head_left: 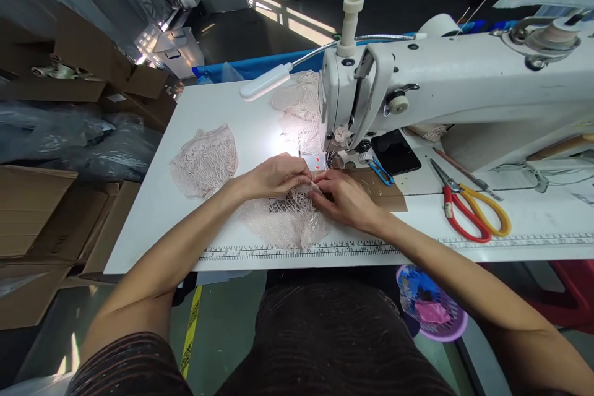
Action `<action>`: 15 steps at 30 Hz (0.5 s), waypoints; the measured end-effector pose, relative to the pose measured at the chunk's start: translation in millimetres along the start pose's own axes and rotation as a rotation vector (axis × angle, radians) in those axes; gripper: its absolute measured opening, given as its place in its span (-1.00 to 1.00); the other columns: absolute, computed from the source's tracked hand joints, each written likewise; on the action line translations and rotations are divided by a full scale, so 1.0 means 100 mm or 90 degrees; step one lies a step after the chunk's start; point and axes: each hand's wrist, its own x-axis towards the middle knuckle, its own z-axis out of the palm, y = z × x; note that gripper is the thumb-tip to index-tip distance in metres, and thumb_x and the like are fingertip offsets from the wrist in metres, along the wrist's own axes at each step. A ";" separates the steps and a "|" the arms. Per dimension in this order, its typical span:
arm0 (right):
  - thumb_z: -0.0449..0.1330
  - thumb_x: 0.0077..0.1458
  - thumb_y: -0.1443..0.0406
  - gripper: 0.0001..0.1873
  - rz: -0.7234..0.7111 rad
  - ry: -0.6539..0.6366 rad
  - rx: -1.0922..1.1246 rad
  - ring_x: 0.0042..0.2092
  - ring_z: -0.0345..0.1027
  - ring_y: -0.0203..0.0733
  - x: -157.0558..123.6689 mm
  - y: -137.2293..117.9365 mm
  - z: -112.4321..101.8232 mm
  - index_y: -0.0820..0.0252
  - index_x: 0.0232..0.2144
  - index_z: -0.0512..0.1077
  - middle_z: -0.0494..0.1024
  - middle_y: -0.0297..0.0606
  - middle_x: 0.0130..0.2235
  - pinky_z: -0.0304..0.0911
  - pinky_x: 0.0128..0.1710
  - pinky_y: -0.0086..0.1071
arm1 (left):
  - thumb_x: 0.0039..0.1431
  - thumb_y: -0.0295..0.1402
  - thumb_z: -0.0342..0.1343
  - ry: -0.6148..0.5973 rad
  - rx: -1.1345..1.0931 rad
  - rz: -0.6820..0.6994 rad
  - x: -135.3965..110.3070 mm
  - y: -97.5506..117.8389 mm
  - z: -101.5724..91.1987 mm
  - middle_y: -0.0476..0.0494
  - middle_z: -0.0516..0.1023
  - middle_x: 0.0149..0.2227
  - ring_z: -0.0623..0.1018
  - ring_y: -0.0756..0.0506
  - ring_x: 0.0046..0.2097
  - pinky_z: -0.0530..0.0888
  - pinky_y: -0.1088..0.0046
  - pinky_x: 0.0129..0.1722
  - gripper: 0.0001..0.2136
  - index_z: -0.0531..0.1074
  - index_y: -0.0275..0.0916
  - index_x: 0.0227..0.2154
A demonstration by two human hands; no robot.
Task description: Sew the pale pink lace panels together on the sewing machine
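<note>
Gripping held lace (285,227) with both hands in the head view, just on the near side of the sewing machine (440,83). Pinching narrowly with the left hand (288,176), thumb and fingers nearly together on the upper edge of the cloth, in front of the machine's needle area. Holding the same edge with the right hand (341,197), fingers bent inward close to the machine's presser foot, almost meeting the left fingertips. Leaving the remainder of the cloth loose on the desk (151,223), on the machine's near side, down to a printed ruler strip (260,252). Judging progress from this alone, apparently in the middle of handling one piece, with no finished seam to be seen on it. Impossible to tell, behind the fingers, whether under the presser foot or only beside it. Also visible: loose lace (206,161), well to the machine's left, and bunched lace (301,102), against the machine's left end, both out of hand. Hard to say of either whether done or waiting. To the near side of the machine's arm, a brown board (392,192), partly under the right hand, then blue snips (381,172), touching or nearly touching a dark phone (403,153). Farther right along the machine's near side, scissors (451,185) with red and yellow handles, untouched.
</note>
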 end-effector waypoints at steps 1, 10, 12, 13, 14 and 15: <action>0.05 0.29 0.19 -0.69 0.007 -0.011 0.029 -0.24 0.35 -0.17 0.01 -0.02 0.00 0.17 -0.44 0.45 0.50 -0.18 -0.30 0.23 -0.21 -0.30 | 0.33 -0.25 0.06 -0.001 -0.036 -0.015 -0.02 0.03 -0.02 -0.06 0.57 -0.42 0.52 0.01 -0.39 0.45 0.43 -0.28 -0.79 0.51 -0.24 -0.31; 0.18 0.14 0.02 -0.62 0.176 -0.086 0.477 -0.51 0.07 -0.38 -0.04 -0.06 0.07 0.18 -0.50 0.30 0.24 -0.46 -0.55 -0.01 -0.54 -0.44 | 0.32 -0.15 0.06 -0.020 -0.274 -0.251 -0.04 0.09 -0.13 0.06 0.36 -0.60 0.32 0.10 -0.61 0.25 0.60 -0.63 -0.72 0.50 -0.28 -0.28; 0.26 0.08 0.01 -0.62 0.247 -0.086 0.591 -0.50 0.19 -0.38 -0.03 -0.07 0.09 0.18 -0.45 0.32 0.35 -0.43 -0.53 0.12 -0.53 -0.46 | 0.34 -0.17 0.02 -0.041 -0.175 -0.231 0.14 0.05 -0.14 0.06 0.35 -0.60 0.31 0.09 -0.60 0.24 0.58 -0.61 -0.72 0.51 -0.27 -0.29; 0.28 0.07 0.03 -0.64 0.286 -0.088 0.621 -0.50 0.24 -0.37 -0.03 -0.07 0.08 0.18 -0.44 0.33 0.41 -0.42 -0.51 0.19 -0.52 -0.46 | 0.34 -0.19 0.02 -0.056 -0.112 -0.212 0.24 0.02 -0.14 0.05 0.37 -0.58 0.33 0.09 -0.58 0.25 0.57 -0.58 -0.73 0.51 -0.26 -0.30; 0.30 0.07 0.06 -0.65 0.325 -0.099 0.632 -0.49 0.30 -0.36 -0.05 -0.06 0.07 0.18 -0.43 0.33 0.45 -0.39 -0.50 0.24 -0.51 -0.46 | 0.34 -0.20 0.02 -0.077 -0.046 -0.192 0.33 -0.01 -0.13 0.03 0.40 -0.56 0.35 0.08 -0.56 0.26 0.55 -0.55 -0.73 0.52 -0.26 -0.32; 0.32 0.06 0.08 -0.66 0.360 -0.120 0.625 -0.49 0.35 -0.35 -0.07 -0.05 0.04 0.19 -0.42 0.33 0.49 -0.36 -0.49 0.29 -0.51 -0.46 | 0.32 -0.21 0.04 -0.098 0.024 -0.174 0.41 -0.04 -0.10 0.01 0.44 -0.54 0.37 0.07 -0.53 0.27 0.53 -0.52 -0.75 0.53 -0.25 -0.33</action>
